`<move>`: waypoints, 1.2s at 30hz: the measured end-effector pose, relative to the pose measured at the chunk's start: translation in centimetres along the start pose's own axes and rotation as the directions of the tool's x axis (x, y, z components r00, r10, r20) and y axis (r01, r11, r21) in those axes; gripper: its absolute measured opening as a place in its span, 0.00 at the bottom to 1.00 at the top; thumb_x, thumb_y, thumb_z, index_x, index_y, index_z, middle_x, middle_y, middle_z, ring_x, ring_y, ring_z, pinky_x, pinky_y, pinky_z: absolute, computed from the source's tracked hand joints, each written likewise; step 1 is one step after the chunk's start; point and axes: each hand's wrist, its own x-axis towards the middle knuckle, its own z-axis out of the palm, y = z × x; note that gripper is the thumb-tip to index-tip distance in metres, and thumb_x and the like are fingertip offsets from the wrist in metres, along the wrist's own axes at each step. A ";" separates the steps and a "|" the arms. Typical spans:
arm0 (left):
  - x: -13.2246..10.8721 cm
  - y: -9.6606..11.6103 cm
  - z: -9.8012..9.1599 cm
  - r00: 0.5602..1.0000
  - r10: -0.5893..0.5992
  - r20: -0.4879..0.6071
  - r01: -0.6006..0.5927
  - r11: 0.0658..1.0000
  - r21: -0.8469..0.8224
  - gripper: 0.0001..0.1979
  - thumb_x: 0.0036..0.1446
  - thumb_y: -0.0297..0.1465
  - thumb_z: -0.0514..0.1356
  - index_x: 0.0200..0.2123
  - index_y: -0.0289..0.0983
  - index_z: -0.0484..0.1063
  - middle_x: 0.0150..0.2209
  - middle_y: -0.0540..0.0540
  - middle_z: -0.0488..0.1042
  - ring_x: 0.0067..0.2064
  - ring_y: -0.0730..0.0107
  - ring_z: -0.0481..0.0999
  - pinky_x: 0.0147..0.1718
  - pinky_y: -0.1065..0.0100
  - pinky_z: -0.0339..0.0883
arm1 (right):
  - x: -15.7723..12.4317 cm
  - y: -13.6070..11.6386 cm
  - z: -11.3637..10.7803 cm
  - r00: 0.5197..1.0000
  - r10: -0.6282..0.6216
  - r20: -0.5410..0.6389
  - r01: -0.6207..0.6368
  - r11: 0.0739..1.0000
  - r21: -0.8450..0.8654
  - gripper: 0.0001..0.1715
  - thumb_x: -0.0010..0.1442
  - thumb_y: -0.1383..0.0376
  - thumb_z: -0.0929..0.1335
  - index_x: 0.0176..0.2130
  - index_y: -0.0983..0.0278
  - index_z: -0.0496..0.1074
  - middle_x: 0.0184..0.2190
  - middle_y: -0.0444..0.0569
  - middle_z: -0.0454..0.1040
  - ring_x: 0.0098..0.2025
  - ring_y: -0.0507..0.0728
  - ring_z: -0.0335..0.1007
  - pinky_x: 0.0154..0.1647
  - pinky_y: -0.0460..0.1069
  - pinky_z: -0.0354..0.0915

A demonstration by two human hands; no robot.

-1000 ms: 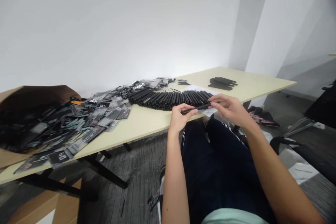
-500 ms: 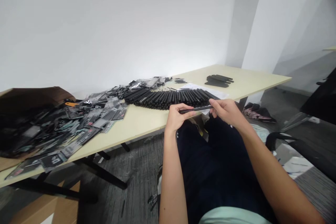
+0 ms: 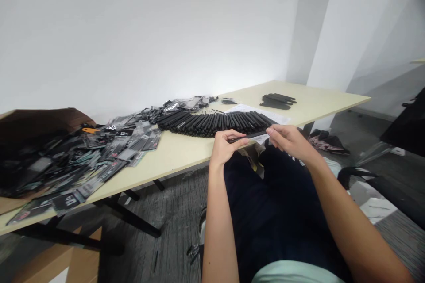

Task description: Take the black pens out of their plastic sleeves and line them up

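Here, the left hand [image 3: 227,150] and right hand [image 3: 290,141] hold a slim black stick [image 3: 252,135] above the near edge of the pale table [image 3: 318,101].
Fingers of both hands pinch it, partly hiding it; its exact kind is hard to tell. Just beyond, a fanned row of black sticks [image 3: 212,124] lies mid-frame.

The stick [image 3: 248,136] is plain black, as is the long row of sticks [image 3: 212,124] beyond it. The tabletop [image 3: 186,154] is pale cream, with a white paper [image 3: 259,112] and a black stack [image 3: 275,102] toward its far right corner. Toward the left end, the packets [image 3: 113,154] mix black and silver with teal and red marks, beside a small orange handle [image 3: 89,130] and a brown cardboard box [image 3: 43,119]. The trousers [image 3: 275,216] are dark navy, the shirt [image 3: 292,273] pale mint, the carpet [image 3: 175,212] streaked grey, and the wall [image 3: 133,31] white.
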 end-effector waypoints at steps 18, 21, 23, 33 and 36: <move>-0.1 -0.1 0.5 0.995 0.026 -0.094 -0.028 0.999 -0.018 0.16 0.45 0.38 0.78 0.35 0.35 0.84 0.36 0.42 0.84 0.37 0.60 0.83 0.35 0.65 0.74 | 0.6 0.6 0.8 0.992 0.068 -0.103 -0.069 0.998 0.001 0.40 0.72 0.41 0.59 0.18 0.62 0.64 0.15 0.45 0.65 0.20 0.52 0.60 0.25 0.49 0.58; 0.0 -0.2 0.7 0.996 0.011 -0.084 -0.018 0.996 -0.086 0.17 0.48 0.40 0.76 0.37 0.35 0.83 0.35 0.42 0.84 0.36 0.61 0.83 0.36 0.65 0.75 | 0.7 1.2 0.9 0.974 0.139 -0.178 -0.121 0.987 0.106 0.38 0.70 0.39 0.60 0.23 0.63 0.69 0.16 0.45 0.67 0.18 0.52 0.60 0.21 0.48 0.56; -0.1 -0.2 0.6 0.996 0.013 -0.088 -0.025 0.991 -0.130 0.16 0.51 0.41 0.74 0.37 0.35 0.82 0.32 0.43 0.83 0.34 0.63 0.83 0.36 0.65 0.75 | 0.7 1.5 1.0 0.962 0.184 -0.203 -0.145 0.971 0.190 0.37 0.69 0.38 0.62 0.25 0.63 0.71 0.16 0.45 0.67 0.17 0.51 0.58 0.19 0.48 0.54; -0.2 0.1 0.5 0.994 0.032 -0.102 -0.045 0.991 -0.129 0.17 0.54 0.42 0.72 0.39 0.35 0.81 0.32 0.42 0.84 0.37 0.59 0.85 0.36 0.65 0.74 | 0.8 0.8 0.9 0.937 0.225 -0.267 -0.134 0.938 0.319 0.37 0.64 0.35 0.65 0.27 0.64 0.72 0.16 0.46 0.68 0.15 0.50 0.57 0.16 0.47 0.53; 0.5 -0.2 0.4 0.912 0.057 -0.406 -0.105 0.990 -0.097 0.19 0.55 0.43 0.71 0.41 0.34 0.78 0.35 0.39 0.85 0.39 0.58 0.86 0.35 0.66 0.74 | 0.9 1.1 0.6 0.932 0.216 -0.292 -0.107 0.931 0.348 0.37 0.64 0.35 0.65 0.28 0.64 0.72 0.17 0.46 0.69 0.14 0.49 0.57 0.15 0.47 0.51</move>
